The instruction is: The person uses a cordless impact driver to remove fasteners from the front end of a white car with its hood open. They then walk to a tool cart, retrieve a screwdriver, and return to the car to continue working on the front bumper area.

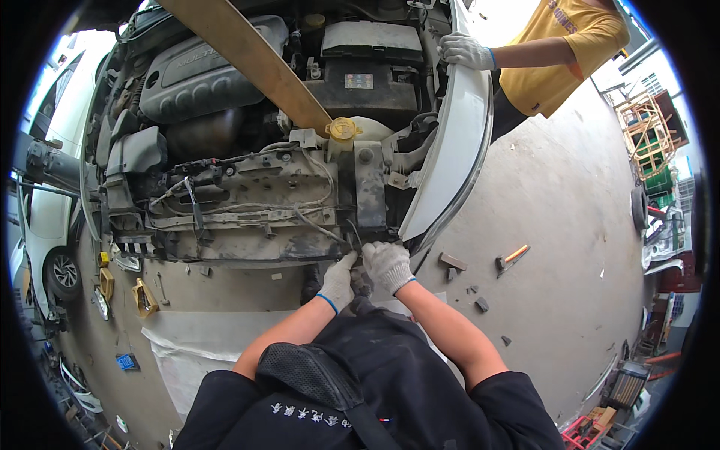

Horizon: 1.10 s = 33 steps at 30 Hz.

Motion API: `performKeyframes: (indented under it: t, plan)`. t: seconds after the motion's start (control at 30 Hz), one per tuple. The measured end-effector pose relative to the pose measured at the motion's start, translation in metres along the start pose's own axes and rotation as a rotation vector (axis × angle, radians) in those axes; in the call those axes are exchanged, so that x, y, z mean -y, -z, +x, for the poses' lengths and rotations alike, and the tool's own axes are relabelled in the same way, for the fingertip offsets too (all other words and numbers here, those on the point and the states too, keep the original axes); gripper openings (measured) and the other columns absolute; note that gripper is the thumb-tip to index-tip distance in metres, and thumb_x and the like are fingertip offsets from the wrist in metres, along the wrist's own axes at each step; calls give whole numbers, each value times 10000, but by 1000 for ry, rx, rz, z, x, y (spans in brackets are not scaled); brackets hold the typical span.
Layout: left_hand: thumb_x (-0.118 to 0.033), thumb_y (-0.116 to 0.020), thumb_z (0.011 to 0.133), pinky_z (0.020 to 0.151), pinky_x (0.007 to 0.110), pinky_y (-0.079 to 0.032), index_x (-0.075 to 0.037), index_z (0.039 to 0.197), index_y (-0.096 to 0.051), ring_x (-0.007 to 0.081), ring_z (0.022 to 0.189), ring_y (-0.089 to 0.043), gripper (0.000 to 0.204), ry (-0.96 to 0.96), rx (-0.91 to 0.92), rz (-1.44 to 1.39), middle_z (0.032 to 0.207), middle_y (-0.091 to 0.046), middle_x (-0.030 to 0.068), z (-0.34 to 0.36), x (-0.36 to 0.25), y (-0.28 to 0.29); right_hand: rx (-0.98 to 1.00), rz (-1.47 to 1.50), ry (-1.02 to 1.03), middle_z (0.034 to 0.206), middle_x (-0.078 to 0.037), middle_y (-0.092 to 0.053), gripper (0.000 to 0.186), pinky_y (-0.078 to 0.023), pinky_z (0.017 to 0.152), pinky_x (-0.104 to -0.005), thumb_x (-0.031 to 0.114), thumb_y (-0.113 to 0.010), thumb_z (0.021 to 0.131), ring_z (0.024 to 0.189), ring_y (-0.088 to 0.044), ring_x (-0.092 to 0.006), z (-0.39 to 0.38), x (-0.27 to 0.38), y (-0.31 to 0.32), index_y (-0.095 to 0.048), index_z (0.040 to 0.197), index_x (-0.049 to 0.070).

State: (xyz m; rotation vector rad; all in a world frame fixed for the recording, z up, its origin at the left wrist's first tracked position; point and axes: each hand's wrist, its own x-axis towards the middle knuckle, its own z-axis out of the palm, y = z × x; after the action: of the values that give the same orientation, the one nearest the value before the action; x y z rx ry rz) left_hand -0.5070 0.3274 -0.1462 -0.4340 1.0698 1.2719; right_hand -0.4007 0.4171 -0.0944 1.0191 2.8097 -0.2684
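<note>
My left hand (337, 279), in a white knit glove, is closed at the lower front edge of a car's dusty front crossmember (247, 244). My right hand (386, 265), gloved alike, is curled just to its right, below a dark vertical bracket (370, 191). A thin wire or rod (352, 231) rises between them; I cannot make out what either hand grips. A pale front fender (442, 180) lies to the right, and a yellow-capped reservoir (343, 129) sits above.
A co-worker's gloved hand (463, 51) rests on the fender's top. A wooden board (247, 60) crosses the engine bay. A hammer (511, 256), metal bits (454, 262) and white sheeting (187, 345) lie on the floor. A white car (45, 225) stands left; parts (645, 135) crowd the right.
</note>
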Motion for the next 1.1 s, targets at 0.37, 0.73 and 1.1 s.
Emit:
performKeyframes:
  t: [0.37,0.73,1.1]
  plan:
    - [-235,-641,935,505,282,-389,-105,873,-642,132,555,-522,144,-124,-85,43,698,-599,12,10,-4,-11,69,238,47,966,-157,-695,285,-537,798,-464,316,-541,911,922,-675,-345,-1,-4,20,-665,964,65]
    - [-258,-642,943,493,281,-343,-67,798,-631,123,495,-429,239,-147,-116,161,604,-498,11,11,-4,3,68,1059,-334,868,-149,-718,343,-510,754,-367,287,-628,884,806,-665,-243,31,-6,-25,-713,1031,-12]
    - [-239,-622,955,470,276,-391,-99,905,-692,113,530,-491,164,-50,-78,137,772,-655,7,39,-2,32,-7,1462,-480,841,-32,-687,269,-479,667,-283,212,-668,910,710,-579,-103,25,5,-30,-718,1044,-16]
